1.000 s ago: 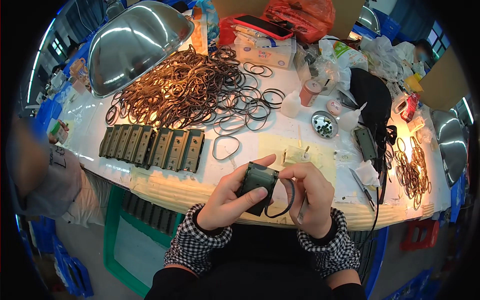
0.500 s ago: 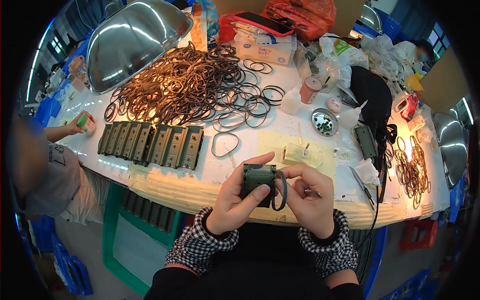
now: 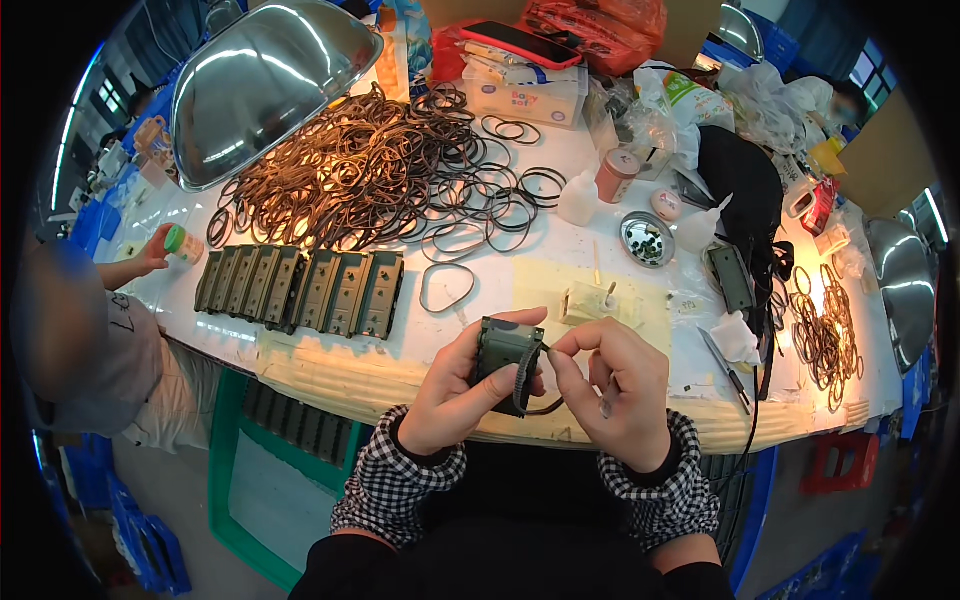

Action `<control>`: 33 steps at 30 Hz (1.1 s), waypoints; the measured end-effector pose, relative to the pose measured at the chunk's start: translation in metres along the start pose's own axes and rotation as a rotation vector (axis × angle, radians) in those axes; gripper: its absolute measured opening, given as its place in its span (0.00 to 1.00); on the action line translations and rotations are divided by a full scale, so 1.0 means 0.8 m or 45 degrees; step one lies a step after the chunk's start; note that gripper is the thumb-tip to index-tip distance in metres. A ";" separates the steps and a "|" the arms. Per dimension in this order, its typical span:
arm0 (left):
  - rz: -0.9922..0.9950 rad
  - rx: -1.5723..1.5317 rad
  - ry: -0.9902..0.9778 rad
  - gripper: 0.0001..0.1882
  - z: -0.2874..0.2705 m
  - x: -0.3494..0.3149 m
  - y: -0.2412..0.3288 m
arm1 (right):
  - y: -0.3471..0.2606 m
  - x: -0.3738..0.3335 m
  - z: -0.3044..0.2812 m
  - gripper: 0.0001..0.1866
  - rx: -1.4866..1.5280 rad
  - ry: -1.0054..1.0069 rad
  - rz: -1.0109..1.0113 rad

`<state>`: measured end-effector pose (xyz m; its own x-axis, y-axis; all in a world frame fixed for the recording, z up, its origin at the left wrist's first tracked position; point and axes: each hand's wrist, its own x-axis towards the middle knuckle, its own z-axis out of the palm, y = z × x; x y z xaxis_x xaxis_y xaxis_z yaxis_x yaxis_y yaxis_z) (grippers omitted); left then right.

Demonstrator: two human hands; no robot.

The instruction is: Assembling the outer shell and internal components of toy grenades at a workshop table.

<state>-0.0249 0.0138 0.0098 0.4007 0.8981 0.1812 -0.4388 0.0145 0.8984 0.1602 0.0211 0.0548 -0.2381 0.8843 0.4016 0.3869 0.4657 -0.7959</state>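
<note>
My left hand (image 3: 450,400) is closed around a dark green box-like plastic part (image 3: 503,345), thumb across its front and fingers behind. A dark ribbed rubber band (image 3: 526,376) curves over the part's right side, its lower stretch reaching toward my right palm. At the part's upper right corner, the thumb and forefinger of my right hand (image 3: 620,385) pinch together; what lies between the fingertips is too small to make out. Something shiny and metallic (image 3: 606,405) shows among that hand's curled fingers, partly hidden. Both hands are over the table's near edge.
Behind my hands stands a pale block (image 3: 590,303) on yellowish paper. Green plastic parts (image 3: 300,290) sit in a row at left, below a heap of rubber bands (image 3: 350,170) and a metal lamp shade (image 3: 265,90). A knife (image 3: 725,370) and small dish (image 3: 648,242) are at right.
My right fingertips have moved left and up to the part's corner. The band now crosses the part's front right instead of looping out beside it. A co-worker's hand with a jar has shifted slightly.
</note>
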 end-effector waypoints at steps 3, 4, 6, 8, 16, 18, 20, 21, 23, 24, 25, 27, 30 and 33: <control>0.005 0.033 0.018 0.28 0.005 0.000 0.002 | -0.003 0.001 0.000 0.07 -0.001 -0.025 -0.023; -0.004 0.063 0.012 0.28 0.004 -0.001 0.002 | -0.002 0.001 -0.001 0.07 -0.012 -0.031 -0.044; 0.004 0.169 0.010 0.30 0.002 -0.002 0.004 | 0.000 0.002 -0.002 0.07 -0.035 -0.042 -0.086; 0.037 0.321 0.019 0.32 -0.001 -0.003 0.006 | 0.003 0.004 -0.005 0.06 0.010 -0.103 -0.077; -0.071 0.039 -0.068 0.33 0.003 0.000 0.015 | 0.014 -0.024 0.025 0.04 0.926 -0.037 0.219; 0.028 0.588 0.002 0.32 0.000 -0.004 0.020 | 0.023 -0.018 0.011 0.03 0.909 0.234 0.182; 0.144 0.532 0.185 0.29 -0.012 -0.011 0.015 | 0.028 -0.009 -0.013 0.03 0.824 0.465 0.099; 0.188 0.501 0.272 0.29 -0.015 -0.015 0.012 | 0.023 -0.008 -0.024 0.03 0.762 0.565 0.054; 0.202 0.351 0.267 0.27 -0.013 -0.014 0.010 | 0.009 -0.010 -0.020 0.05 0.761 0.394 0.152; 0.185 0.279 0.218 0.26 -0.011 -0.011 0.014 | 0.007 -0.009 -0.013 0.06 0.766 0.294 0.178; 0.169 0.207 0.168 0.25 -0.009 -0.009 0.015 | 0.006 -0.010 -0.008 0.06 0.769 0.194 0.203; 0.118 0.065 0.136 0.21 -0.002 -0.010 0.011 | 0.005 -0.012 -0.002 0.05 0.684 0.109 0.257; 0.100 -0.060 0.134 0.18 0.006 -0.010 0.003 | 0.005 -0.003 0.001 0.06 0.540 0.062 0.158; 0.051 -0.020 0.179 0.17 0.002 -0.013 -0.008 | 0.005 0.004 0.003 0.07 0.385 0.075 -0.015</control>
<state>-0.0250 0.0040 0.0027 0.2667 0.9508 0.1577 -0.4654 -0.0162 0.8850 0.1589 0.0261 0.0517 -0.1853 0.8835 0.4302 0.0999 0.4524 -0.8862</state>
